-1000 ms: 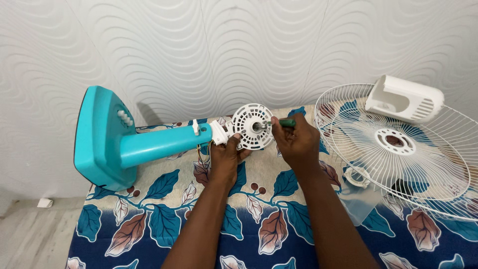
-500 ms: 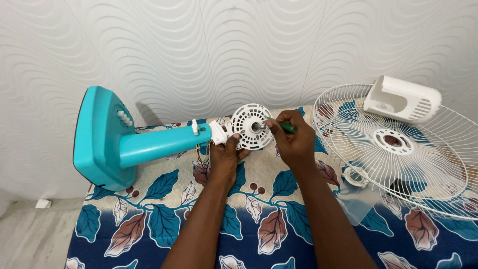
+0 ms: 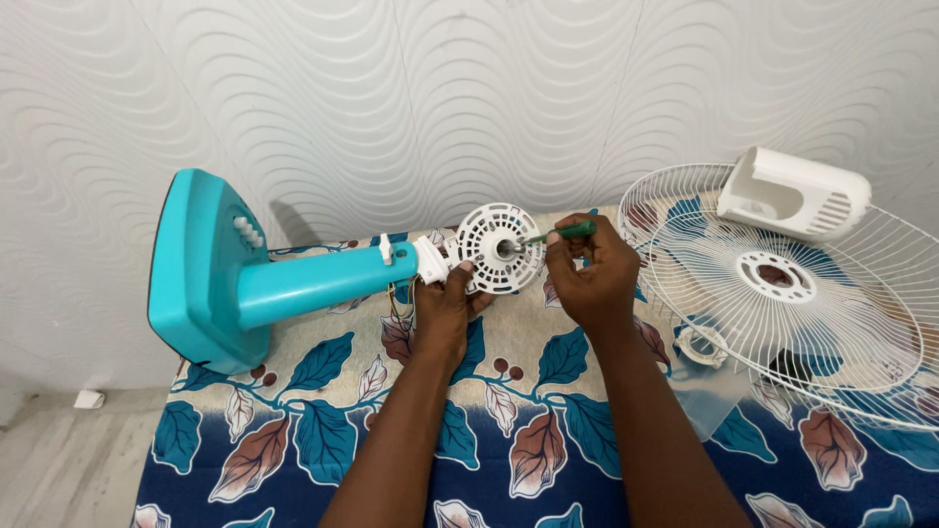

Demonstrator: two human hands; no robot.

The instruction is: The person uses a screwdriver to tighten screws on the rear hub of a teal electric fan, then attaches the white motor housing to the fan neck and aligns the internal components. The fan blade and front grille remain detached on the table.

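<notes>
Two hands: left hand fingers clamp one white motor disc; right hand fingers pinch one green screwdriver.

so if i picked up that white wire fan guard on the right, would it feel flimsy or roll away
The wire fan guard is probably light for its size, being thin wires with open gaps. It may flex a little if lifted by one edge. Lying flat on the cloth, it seems unlikely to roll, though the white housing resting on it could slide off.

White round slotted motor plate upright, green-handled screwdriver tip against it.
</notes>
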